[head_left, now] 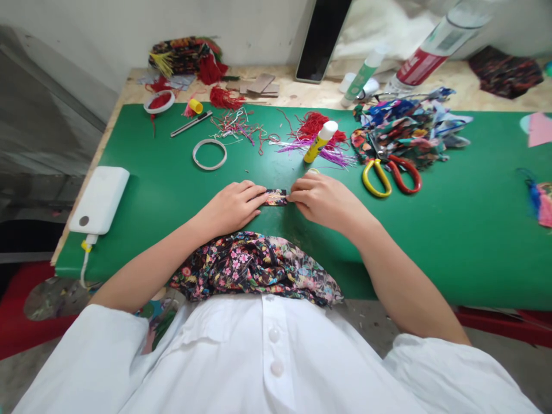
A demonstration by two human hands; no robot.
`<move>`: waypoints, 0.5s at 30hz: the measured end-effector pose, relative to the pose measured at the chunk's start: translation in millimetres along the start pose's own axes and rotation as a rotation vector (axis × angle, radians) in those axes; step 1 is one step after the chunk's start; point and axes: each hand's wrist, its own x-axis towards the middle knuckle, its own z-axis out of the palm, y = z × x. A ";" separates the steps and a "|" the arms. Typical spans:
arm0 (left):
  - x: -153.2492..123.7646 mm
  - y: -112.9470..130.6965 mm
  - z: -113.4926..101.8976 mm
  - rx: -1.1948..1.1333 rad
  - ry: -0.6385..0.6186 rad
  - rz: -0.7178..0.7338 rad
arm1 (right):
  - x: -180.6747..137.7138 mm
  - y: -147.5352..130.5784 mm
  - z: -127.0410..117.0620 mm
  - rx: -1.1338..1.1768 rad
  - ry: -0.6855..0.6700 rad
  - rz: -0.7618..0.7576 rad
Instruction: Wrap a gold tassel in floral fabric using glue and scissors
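Observation:
A small black floral fabric strip (276, 193) lies flat on the green mat, with a pale line along its middle. My left hand (235, 206) rests over the strip's left end, its fingers extended and pressing down. At the right end my right hand (321, 198) has thumb and fingers pinched together on the strip's edge; what lies under the fingertips is hidden. A pale round edge (313, 171) shows just behind my right knuckles. Between my forearms, a larger crumpled floral cloth (254, 261) lies against the mat's front edge.
Behind my hands stand a yellow glue stick (320, 142) and red threads (317, 123). Yellow-and-red-handled scissors (390, 172) lie beside fabric scraps (414, 126). On the left are a tape roll (209, 154), a cutter knife (191, 124) and a white power bank (100, 199) with a cable.

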 end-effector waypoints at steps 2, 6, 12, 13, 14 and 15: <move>-0.5 0.5 0.5 -0.008 0.006 -0.002 | -0.5 -1.0 1.2 0.000 0.016 0.000; -3.2 -3.5 -1.0 -0.074 0.017 -0.005 | -1.4 0.3 4.9 0.036 0.123 -0.022; -6.0 -6.6 -18.2 -0.235 0.089 -0.038 | -5.8 -7.9 -5.2 0.481 0.236 -0.208; -6.2 -5.8 -21.6 -0.257 0.091 -0.038 | -6.5 -13.0 -7.5 0.598 0.164 -0.287; -6.3 -4.8 -24.5 -0.284 0.086 -0.036 | -7.0 -18.9 -9.2 0.679 0.069 -0.362; -6.4 -3.6 -27.0 -0.320 0.068 -0.031 | -7.2 -25.3 -10.0 0.708 -0.030 -0.407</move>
